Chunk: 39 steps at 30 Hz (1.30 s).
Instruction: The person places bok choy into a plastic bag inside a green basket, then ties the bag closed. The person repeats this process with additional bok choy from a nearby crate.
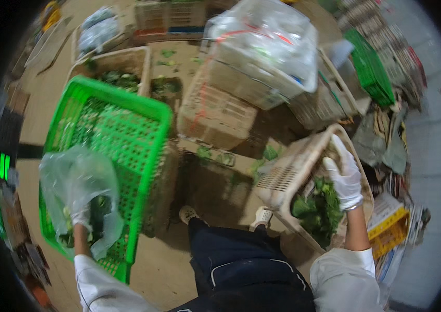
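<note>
My left hand (81, 218), in a thin white glove, reaches into a clear plastic bag (83, 167) with leafy greens inside. The bag lies in a green perforated plastic basket (158, 113); whether the fingers grip anything there is hidden by film and leaves. At the right, my gloved right hand (343, 171) is inside a tilted off-white plastic crate (286, 183), fingers and thumb apart near its far wall. Below that hand, leafy green vegetables (320, 210) lie in the crate. Whether the palm touches something cannot be made out.
Ahead stands a stacked crate (240, 78) topped with clear plastic bags (271, 35). A beige crate (146, 70) with greens is beyond the green basket. Loose leaves (204, 152) lie on the floor between my sides. A yellow crate (392, 234) and a green crate (368, 66) are at the right.
</note>
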Each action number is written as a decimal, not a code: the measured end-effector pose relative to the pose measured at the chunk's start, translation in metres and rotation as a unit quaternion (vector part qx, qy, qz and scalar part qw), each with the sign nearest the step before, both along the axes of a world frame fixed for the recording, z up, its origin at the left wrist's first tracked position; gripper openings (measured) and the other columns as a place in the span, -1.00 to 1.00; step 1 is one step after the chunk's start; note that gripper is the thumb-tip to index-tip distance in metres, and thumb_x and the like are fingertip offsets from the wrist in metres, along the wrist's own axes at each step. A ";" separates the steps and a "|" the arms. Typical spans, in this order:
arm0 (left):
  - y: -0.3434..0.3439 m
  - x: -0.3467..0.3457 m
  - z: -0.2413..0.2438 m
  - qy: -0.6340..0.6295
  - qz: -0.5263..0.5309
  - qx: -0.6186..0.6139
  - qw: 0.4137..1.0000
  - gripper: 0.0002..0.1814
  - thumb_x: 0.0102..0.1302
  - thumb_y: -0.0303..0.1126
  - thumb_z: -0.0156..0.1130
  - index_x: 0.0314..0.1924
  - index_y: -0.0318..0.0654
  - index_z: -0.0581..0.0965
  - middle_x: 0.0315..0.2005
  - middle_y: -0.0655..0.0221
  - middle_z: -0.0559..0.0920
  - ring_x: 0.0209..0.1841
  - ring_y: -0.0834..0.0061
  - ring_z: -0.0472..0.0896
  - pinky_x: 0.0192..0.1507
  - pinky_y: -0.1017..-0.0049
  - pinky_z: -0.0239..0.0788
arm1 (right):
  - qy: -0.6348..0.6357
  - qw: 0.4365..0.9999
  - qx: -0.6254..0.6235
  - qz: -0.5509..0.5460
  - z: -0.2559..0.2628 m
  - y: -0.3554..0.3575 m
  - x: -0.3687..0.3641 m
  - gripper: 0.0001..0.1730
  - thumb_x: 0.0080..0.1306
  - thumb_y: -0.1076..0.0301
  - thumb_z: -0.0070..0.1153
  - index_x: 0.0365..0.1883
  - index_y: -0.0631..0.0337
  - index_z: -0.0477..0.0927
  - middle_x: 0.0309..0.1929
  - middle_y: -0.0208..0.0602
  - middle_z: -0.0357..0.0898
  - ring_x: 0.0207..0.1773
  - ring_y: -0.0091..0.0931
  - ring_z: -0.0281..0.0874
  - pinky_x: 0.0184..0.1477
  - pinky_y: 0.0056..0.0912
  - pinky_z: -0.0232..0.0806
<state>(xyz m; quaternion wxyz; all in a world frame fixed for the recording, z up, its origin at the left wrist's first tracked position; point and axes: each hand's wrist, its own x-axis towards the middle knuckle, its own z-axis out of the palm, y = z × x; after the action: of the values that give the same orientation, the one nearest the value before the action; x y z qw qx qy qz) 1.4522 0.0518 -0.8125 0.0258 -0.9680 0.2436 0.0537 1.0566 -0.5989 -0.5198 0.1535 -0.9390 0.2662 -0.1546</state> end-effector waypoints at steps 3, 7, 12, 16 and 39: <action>0.000 0.019 0.033 0.018 0.035 0.065 0.997 -0.40 0.27 -0.22 -0.03 0.30 -0.24 0.20 0.27 0.16 0.26 0.34 0.18 0.15 0.35 0.27 -0.09 | 0.048 0.977 0.056 -0.199 -0.037 -0.070 -0.170 -0.43 0.27 0.32 0.08 0.26 0.07 0.31 0.15 -0.14 0.42 0.10 -0.36 0.44 0.15 -0.41 0.26; 0.003 0.006 0.100 0.009 0.117 0.120 0.986 -0.41 0.32 -0.22 -0.06 0.31 -0.29 0.18 0.28 0.13 0.25 0.34 0.14 0.13 0.35 0.29 -0.10 | 0.115 0.912 0.224 -0.325 -0.149 -0.105 -0.318 -0.58 0.22 0.30 0.14 0.04 0.22 0.51 -0.04 -0.20 0.58 0.00 -0.47 0.52 0.07 -0.47 0.31; -0.122 -0.125 0.173 -0.040 0.214 -0.144 0.965 -0.45 0.31 -0.35 0.00 0.30 -0.24 0.21 0.29 0.13 0.25 0.24 0.15 0.31 0.29 0.32 0.08 | 0.211 0.740 0.465 -0.437 -0.290 -0.074 -0.363 -0.45 0.11 0.20 0.23 0.06 0.25 0.49 -0.05 -0.08 0.57 0.00 -0.37 0.52 0.08 -0.40 0.33; -0.297 -0.280 0.202 0.008 0.016 -0.408 0.913 -0.56 0.27 -0.54 0.03 0.18 -0.24 0.38 0.16 0.24 0.41 0.16 0.34 0.39 0.22 0.37 0.20 | 0.364 0.817 0.380 -0.236 -0.338 -0.044 -0.357 0.39 -0.08 -0.04 0.38 0.42 0.04 -0.43 0.14 0.15 0.37 0.14 -0.21 0.40 0.17 -0.25 0.24; -0.613 -0.520 0.109 0.649 0.167 -0.375 0.641 -0.31 -0.02 -0.58 0.42 0.15 -0.26 0.36 -0.07 0.39 0.55 -0.16 0.65 0.54 0.00 0.56 0.37 | 0.400 0.667 0.500 -0.381 -0.424 -0.118 -0.269 0.17 0.05 -0.14 0.22 0.43 0.06 -0.22 0.22 -0.06 0.35 0.25 -0.23 0.32 0.27 -0.22 0.16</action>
<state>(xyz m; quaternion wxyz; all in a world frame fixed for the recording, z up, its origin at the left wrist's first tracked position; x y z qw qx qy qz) 0.9322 -0.5612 -0.7031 -0.5135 -0.6358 0.0310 0.5754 0.7876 -0.7171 -0.9435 0.4065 -0.5097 0.6742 0.3471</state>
